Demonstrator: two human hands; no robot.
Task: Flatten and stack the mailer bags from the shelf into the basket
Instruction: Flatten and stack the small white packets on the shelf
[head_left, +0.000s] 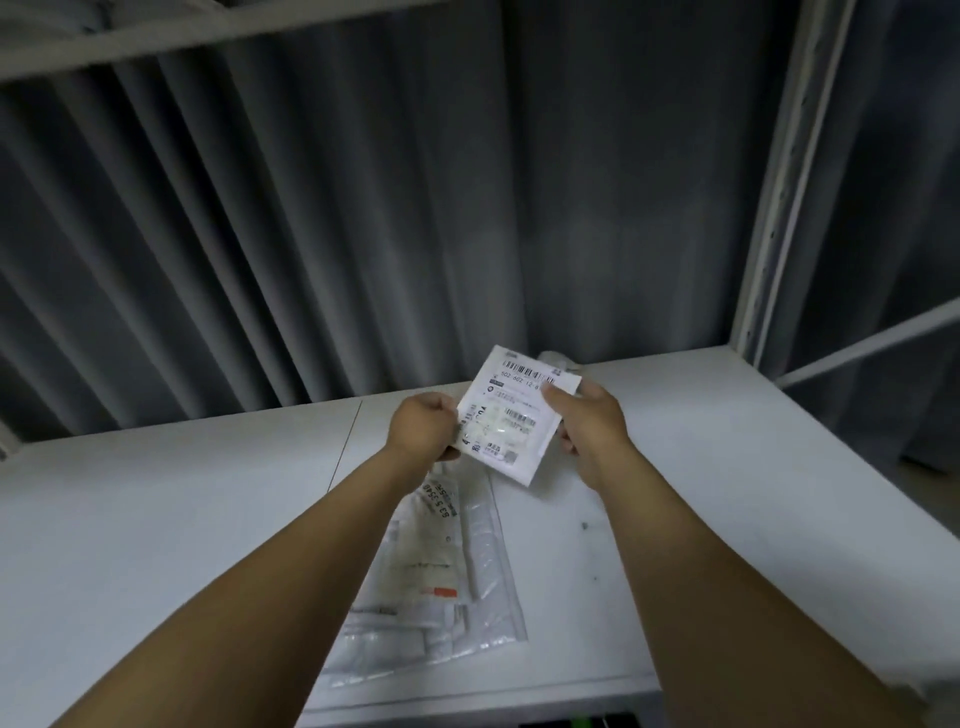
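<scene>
Holding small white mailer bag (514, 421) clear of the shelf (156, 519), tilted, label side up. Pinching its left edge with curled fingers of left hand (421, 426); pinching right edge with right hand (592, 421), thumb on label, fingers beneath. Judged light, thin, limp, slick film; best gripped at opposite edges and pulled taut. Lying flat on shelf below: further bags (436, 571).

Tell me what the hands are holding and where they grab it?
One small white mailer bag. The left hand grips its left edge, the right hand its right edge.
</scene>
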